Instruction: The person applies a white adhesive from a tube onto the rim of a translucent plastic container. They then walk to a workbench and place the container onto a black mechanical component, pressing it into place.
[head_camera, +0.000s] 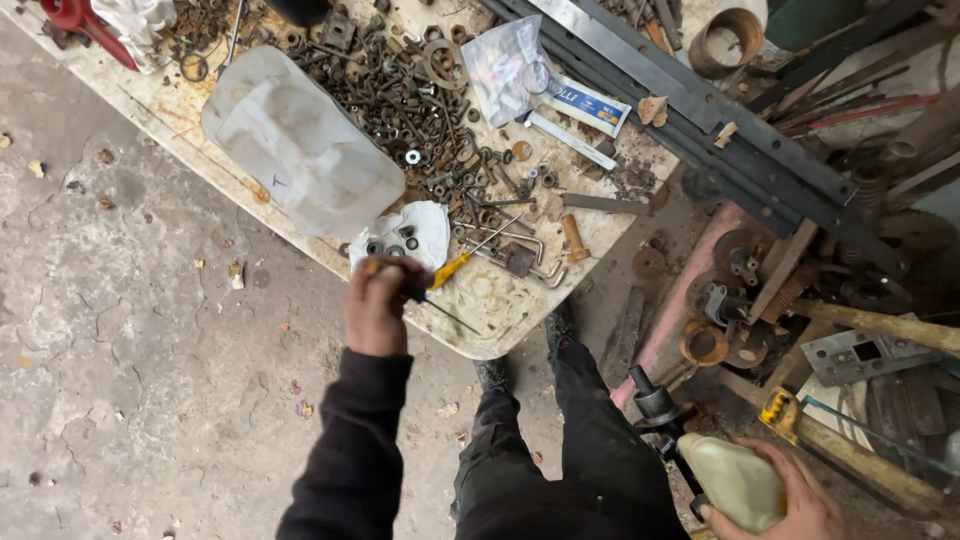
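My left hand (378, 300) is closed around a dark-handled tool with an orange end; its thin shaft (455, 320) pokes out over the table's near edge. A yellow-handled screwdriver (452, 267) lies on the table just right of that hand. A torn white scrap (430, 220) carrying a few washers sits just beyond the knuckles. Low at the right, my right hand (805, 505) grips a pale cream plastic bottle (735, 478), which has a dark fitting (660, 408) just beyond its top.
The worn off-white table (500, 310) is strewn with rusty nuts and bolts (410, 95), a white plastic container (300, 140) and a clear bag (505, 60). Long dark metal bars (700, 110) cross its right side. Scrap parts and wooden handles (870, 320) crowd the floor at right. Cracked concrete (120, 330) lies left.
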